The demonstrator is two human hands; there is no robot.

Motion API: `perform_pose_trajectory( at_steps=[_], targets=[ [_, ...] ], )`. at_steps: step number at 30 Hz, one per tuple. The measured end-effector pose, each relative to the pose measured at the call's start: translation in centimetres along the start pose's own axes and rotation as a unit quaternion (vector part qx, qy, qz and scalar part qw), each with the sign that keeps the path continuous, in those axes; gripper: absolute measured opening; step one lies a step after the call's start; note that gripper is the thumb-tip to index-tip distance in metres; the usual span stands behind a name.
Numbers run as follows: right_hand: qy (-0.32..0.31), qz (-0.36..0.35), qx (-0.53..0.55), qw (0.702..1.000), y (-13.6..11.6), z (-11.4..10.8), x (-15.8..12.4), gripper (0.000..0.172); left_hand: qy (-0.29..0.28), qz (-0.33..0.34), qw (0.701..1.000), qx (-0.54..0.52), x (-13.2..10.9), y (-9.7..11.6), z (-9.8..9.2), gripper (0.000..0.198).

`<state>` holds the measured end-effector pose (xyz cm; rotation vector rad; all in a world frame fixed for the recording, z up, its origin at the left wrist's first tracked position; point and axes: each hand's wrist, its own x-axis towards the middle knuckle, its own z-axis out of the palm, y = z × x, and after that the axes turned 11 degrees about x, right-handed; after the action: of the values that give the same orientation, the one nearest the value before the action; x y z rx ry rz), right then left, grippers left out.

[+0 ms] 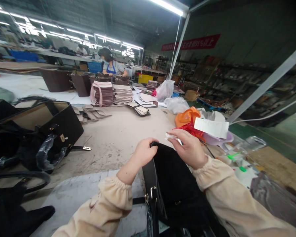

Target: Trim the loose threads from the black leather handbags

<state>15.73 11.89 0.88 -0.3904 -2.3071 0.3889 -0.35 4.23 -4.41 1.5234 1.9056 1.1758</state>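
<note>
A black handbag (180, 181) with gold-coloured hardware lies in front of me, its dark fabric side facing up. My left hand (146, 151) is closed on the far corner of the bag's edge, thumb on the near side. Just right of that corner, my right hand (187, 146) pinches a small crumpled white piece (171, 136) that looks like tissue or cloth. That hand is over the bag's far right edge; whether it touches the bag I cannot tell. A strap with a metal buckle (146, 198) sticks out from the bag's left side.
Finished-looking black handbags (64, 121) stand at the left. Stacked brown panels (103, 94) and brown bags (56, 80) line the table's far side, where a co-worker (113, 66) sits. At right are an orange bag (187, 116), a purple basin (218, 138) and a clear bottle (253, 144).
</note>
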Motion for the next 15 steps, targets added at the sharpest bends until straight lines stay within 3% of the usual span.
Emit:
perform_pose_trajectory(
  at_steps=[5,10,15],
  targets=[
    [-0.062,-0.010,-0.064,0.996,0.8,0.3,0.5,0.019,0.019,0.005,1.000,-0.004,0.6,0.1,0.2,0.021],
    [-0.129,-0.116,-0.063,0.983,1.2,0.4,1.0,0.016,0.022,0.032,0.999,0.008,0.6,-0.1,0.3,0.022],
    [-0.200,-0.165,-0.077,0.963,1.1,0.8,1.4,0.021,0.012,0.026,0.999,0.026,0.8,0.1,0.3,0.027]
  ],
)
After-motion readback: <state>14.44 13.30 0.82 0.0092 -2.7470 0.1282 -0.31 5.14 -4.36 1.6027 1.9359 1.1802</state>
